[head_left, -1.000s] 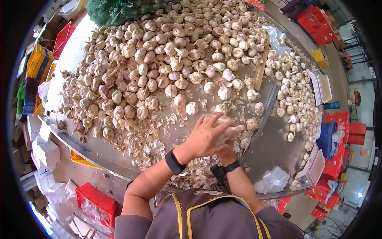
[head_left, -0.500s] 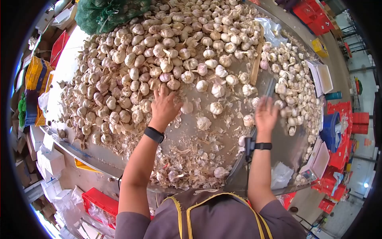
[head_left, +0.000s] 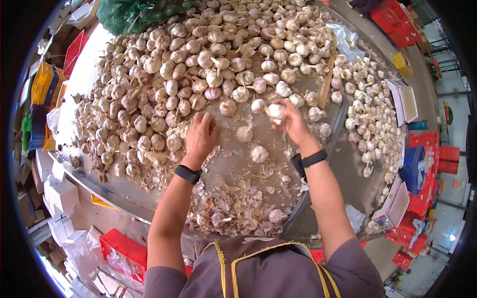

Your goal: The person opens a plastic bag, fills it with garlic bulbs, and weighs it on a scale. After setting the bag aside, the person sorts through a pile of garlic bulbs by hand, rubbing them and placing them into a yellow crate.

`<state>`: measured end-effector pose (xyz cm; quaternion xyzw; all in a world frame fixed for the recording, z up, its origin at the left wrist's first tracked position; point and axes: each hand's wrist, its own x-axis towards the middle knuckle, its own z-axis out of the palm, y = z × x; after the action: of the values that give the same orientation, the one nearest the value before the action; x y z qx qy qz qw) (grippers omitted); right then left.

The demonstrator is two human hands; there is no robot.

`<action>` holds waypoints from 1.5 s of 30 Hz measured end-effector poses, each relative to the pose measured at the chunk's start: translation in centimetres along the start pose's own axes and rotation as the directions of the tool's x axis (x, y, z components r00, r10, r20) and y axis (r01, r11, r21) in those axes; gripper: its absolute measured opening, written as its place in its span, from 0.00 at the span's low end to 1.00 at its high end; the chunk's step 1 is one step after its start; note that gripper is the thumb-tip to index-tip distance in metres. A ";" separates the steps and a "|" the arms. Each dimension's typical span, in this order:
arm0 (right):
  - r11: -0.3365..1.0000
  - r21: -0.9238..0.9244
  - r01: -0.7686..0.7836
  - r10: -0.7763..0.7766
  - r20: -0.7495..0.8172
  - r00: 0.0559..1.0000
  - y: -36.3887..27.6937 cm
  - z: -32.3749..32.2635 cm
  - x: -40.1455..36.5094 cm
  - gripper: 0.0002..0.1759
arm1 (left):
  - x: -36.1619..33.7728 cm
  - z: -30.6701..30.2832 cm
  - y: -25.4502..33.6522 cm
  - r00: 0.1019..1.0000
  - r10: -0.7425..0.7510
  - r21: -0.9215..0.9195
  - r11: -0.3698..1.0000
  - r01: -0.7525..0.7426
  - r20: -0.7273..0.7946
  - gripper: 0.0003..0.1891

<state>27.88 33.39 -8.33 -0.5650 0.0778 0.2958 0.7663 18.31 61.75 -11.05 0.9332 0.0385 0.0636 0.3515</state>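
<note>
My right hand [head_left: 294, 124] is closed around a whitish garlic bulb [head_left: 276, 112], above the middle of the metal table [head_left: 226, 174]. My left hand [head_left: 200, 135] rests at the near edge of a big heap of garlic bulbs [head_left: 149, 92], fingers curled down and close together. Whatever lies under those fingers is hidden. Between the hands sits a loose bulb [head_left: 244, 133], with another bulb [head_left: 259, 154] a little nearer to me. Dry skins [head_left: 238, 198] litter the table in front of my body.
A metal strip [head_left: 328, 134] and a wooden slat [head_left: 328, 74] divide the heap from smaller, whiter bulbs [head_left: 370, 107] on the right. A green net sack [head_left: 131, 17] lies at the far left. White boxes [head_left: 401, 102] stand along the right edge.
My right hand has swung left from over the metal strip and now grips a garlic bulb. My left hand has drawn slightly nearer to me, its spread fingers now curled in.
</note>
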 end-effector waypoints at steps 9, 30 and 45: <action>-0.203 -0.974 0.096 -0.344 0.163 0.925 1.4 5.0 4.0 0.33 | 6.0 3.0 5.0 0.989 -0.079 0.360 0.933 0.028 0.128 0.24; -0.214 -0.907 0.363 -0.050 0.381 0.923 4.8 8.7 -0.8 0.29 | -4.3 -3.4 0.0 0.810 -0.164 -0.804 -0.337 0.490 0.562 0.34; 0.630 0.776 0.041 -0.153 0.072 0.986 7.4 -5.0 -13.0 0.35 | -5.0 2.7 17.2 0.835 0.505 -0.062 0.861 -0.504 0.219 0.37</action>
<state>14.39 25.48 -10.24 -0.1663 0.1155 0.2288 0.9522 14.23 46.52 -2.09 0.9110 -0.2492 0.0465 0.3253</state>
